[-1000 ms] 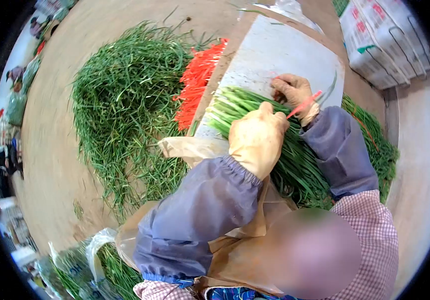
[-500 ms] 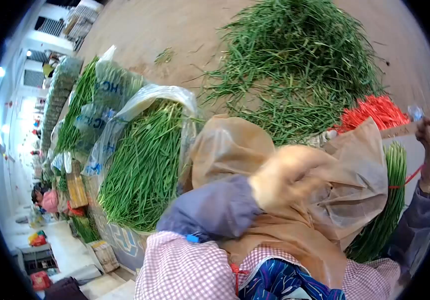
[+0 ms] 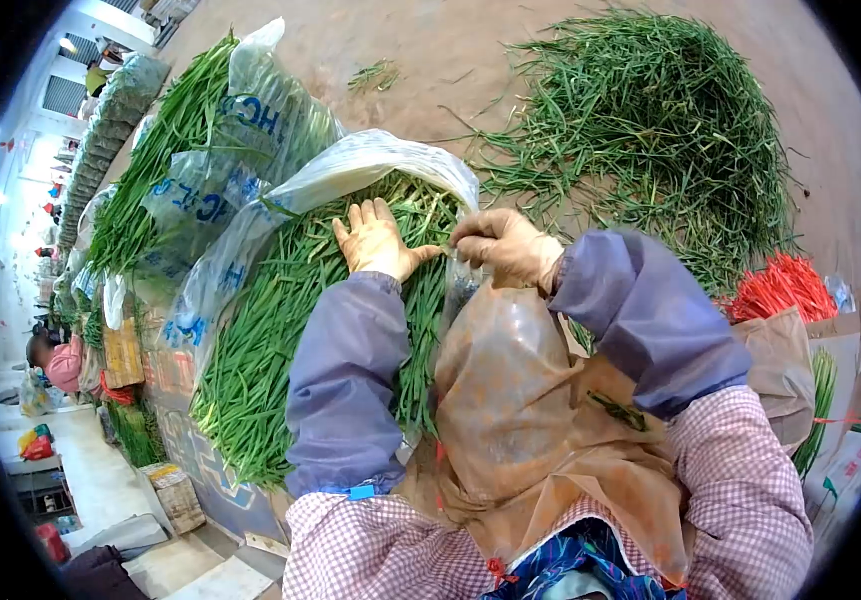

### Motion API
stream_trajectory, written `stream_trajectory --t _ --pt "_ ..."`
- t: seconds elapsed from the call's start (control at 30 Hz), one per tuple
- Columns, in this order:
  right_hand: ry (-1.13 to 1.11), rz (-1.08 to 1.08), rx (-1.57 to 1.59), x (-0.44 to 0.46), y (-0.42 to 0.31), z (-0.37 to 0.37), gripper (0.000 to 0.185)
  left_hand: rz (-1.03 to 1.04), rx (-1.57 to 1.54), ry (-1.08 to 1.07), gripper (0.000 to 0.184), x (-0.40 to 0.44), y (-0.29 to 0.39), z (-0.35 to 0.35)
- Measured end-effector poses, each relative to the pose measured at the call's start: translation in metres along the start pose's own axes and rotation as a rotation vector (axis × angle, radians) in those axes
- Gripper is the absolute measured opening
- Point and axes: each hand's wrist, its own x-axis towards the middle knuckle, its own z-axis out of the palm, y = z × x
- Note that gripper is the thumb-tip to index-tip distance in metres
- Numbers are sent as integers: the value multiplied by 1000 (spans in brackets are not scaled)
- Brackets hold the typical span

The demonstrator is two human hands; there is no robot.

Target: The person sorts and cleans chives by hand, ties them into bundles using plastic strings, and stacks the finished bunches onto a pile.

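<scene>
My left hand lies on a thick pile of green chives, its fingers spread. The chives fill a clear plastic bag whose rim is folded open around them. At the bag's right edge, my right hand has its fingers closed on the plastic; the fingertips are partly hidden. Over my lap spreads a brown translucent apron with a few loose leaves on it.
A second bag of chives leans at the left. Loose green leaves are heaped on the floor ahead. Red ties and a tied bundle are at the right. A person in pink is far left.
My left hand has moved from over the apron onto the chives. My right hand has come from beside the tied bundle at the far right to the bag's edge. The view has shifted.
</scene>
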Motion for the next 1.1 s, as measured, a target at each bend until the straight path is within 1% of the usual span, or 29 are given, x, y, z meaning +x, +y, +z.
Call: stream_trajectory --t 0.07,0.13,0.2,0.23,0.33,0.37,0.47,0.5,0.6,0.63,0.73,0.77,0.8,0.87,0.9,0.93,1.0,1.03,1.07,1.1 --pt "18 167 89 -4 -3 4 23 -8 9 -75 105 4 0 -1" --pt "105 190 290 4 31 -2 22 -15 -3 -101 104 3 0 -4" --pt "240 222 426 2 47 -8 21 -47 -16 -146 102 4 0 -5" --pt "260 223 551 0 52 -10 17 -48 -46 -184 99 3 -1 -12" --pt "264 187 497 -1 69 -16 16 -34 -47 -170 92 5 -3 -7" --pt "248 196 547 0 76 -14 17 -32 -47 -166 87 4 0 -7" --pt "244 139 340 4 71 -3 17 26 -13 20 82 -5 14 -3" --pt "221 146 366 6 70 -1 18 47 -37 104 75 -7 17 3" --pt "236 146 414 6 66 1 18 67 -141 70 66 -16 22 9" --pt "262 157 475 4 62 1 18 90 -190 74 60 -21 22 9" --pt "296 17 578 -2 65 -11 16 -32 -314 -67 58 -20 14 -15" --pt "323 39 623 -6 62 -13 15 -177 -573 -126 52 -18 8 -24" --pt "331 31 653 -10 57 -14 15 -184 -782 -130 51 -16 -3 -25" --pt "339 9 710 -13 52 -16 16 -94 -868 -38 54 -17 -23 -28" --pt "305 -1 545 -11 55 -21 18 -118 -885 -55 58 -16 -31 -28" --pt "292 -25 539 -10 53 -19 20 -94 -901 -5 57 -12 -41 -17" --pt "267 -67 527 -7 46 -12 23 -105 -1010 -112 54 -7 -46 -10" --pt "231 -74 578 -8 37 -7 27 -124 -958 -152 53 -7 -39 -11" --pt "222 -60 627 -3 41 -3 25 -145 -907 -191 53 -10 -27 -12" --pt "213 -47 674 4 47 0 24 -101 -861 -206 51 -10 -19 0"
